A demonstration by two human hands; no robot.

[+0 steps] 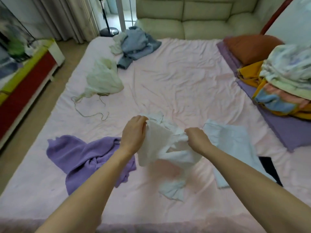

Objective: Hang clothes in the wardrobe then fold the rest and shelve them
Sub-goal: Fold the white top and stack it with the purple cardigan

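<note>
I see a pink bed filling the room, a sofa beyond it and a cabinet at left. My left hand and right hand each pinch the white garment, held above the sheet. A purple sweater lies left. The garment's lower end is blurred; a black item hides behind my right arm.

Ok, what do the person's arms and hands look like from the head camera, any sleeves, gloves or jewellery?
Both forearms are bare as far back as the frame's lower edge, with no sleeves showing. The left hand and the right hand wear no gloves. No watch, bracelet or ring can be seen on either wrist or hand, though the picture is slightly blurred, so something very thin could be missed.
</note>
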